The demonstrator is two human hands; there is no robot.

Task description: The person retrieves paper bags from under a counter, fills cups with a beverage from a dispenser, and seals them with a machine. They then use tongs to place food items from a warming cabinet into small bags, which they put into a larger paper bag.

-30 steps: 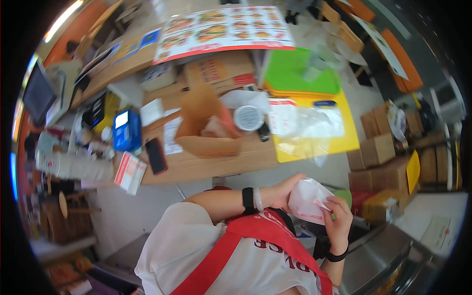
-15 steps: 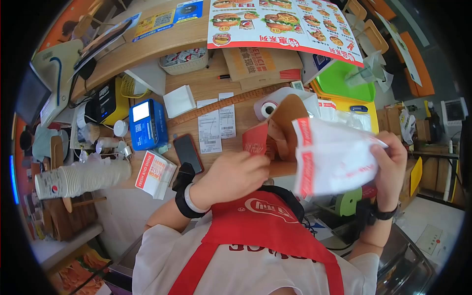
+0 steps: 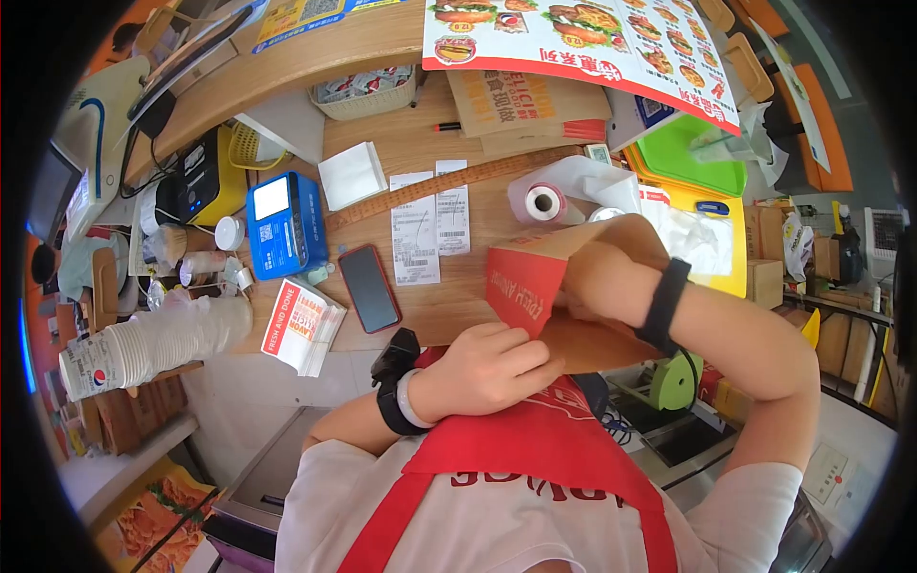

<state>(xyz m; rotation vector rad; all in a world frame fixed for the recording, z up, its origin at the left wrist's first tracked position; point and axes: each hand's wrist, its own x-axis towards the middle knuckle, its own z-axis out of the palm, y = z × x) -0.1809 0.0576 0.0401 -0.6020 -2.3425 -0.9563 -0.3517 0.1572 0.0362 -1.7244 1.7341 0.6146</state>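
A brown paper bag (image 3: 626, 237) with a red printed panel stands at the counter's front edge, its mouth spread open. My left hand (image 3: 497, 371) pinches the near left edge of the bag by the red panel. Inside the mouth of the bag is my right hand (image 3: 602, 279), reaching in up to the wrist. Its fingers are hidden by the bag's wall, and so is anything they hold. The white packet with red print does not show outside the bag.
Left of the bag lie a phone (image 3: 370, 288), receipts (image 3: 415, 244) and a stack of printed paper sleeves (image 3: 304, 329). Behind it are a paper roll (image 3: 543, 202) and a wooden ruler (image 3: 458, 181). Stacked cups (image 3: 153, 346) lie far left; a green tray (image 3: 683, 158) is at right.
My right hand has moved left from beside the bag into its mouth, and the white packet it held has gone from sight. My left hand still grips the bag, slightly lower.
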